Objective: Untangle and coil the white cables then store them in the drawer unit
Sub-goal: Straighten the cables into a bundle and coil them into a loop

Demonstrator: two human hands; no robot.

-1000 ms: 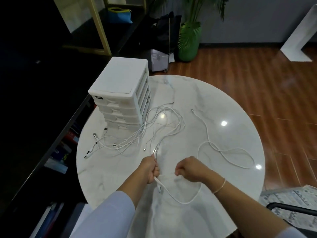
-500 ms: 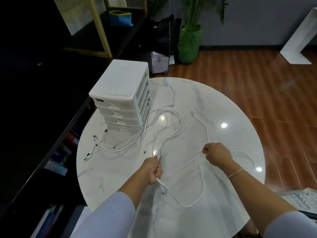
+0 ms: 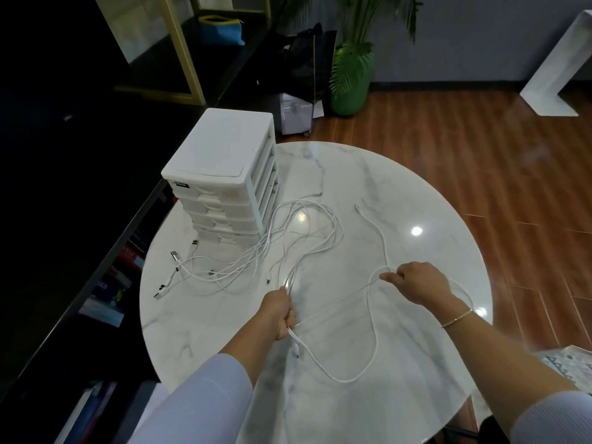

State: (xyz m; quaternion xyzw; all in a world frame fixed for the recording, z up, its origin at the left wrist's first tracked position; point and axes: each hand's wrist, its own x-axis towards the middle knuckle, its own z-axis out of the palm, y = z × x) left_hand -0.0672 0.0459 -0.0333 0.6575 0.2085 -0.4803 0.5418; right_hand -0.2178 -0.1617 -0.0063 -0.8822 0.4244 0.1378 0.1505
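Note:
Several white cables (image 3: 256, 261) lie tangled on the round marble table (image 3: 352, 181), spreading from the drawer unit toward me. My left hand (image 3: 277, 312) is shut on a bundle of cable strands near the table's front. My right hand (image 3: 416, 283) pinches one white cable (image 3: 368, 318); a length runs straight between my hands and a loop hangs toward the front edge. That cable's far end (image 3: 357, 207) lies loose on the table. The white drawer unit (image 3: 224, 155) stands at the table's back left, its drawers shut.
A black shelf unit (image 3: 80, 219) runs along the table's left edge. A green potted plant (image 3: 350, 81) and a small grey box (image 3: 294, 113) stand on the wooden floor behind the table. A patterned rug corner (image 3: 570, 360) shows at right.
My right hand has moved away from my left hand, out to the right and farther up the table, drawing a stretch of cable straight between them. The left hand stayed in place.

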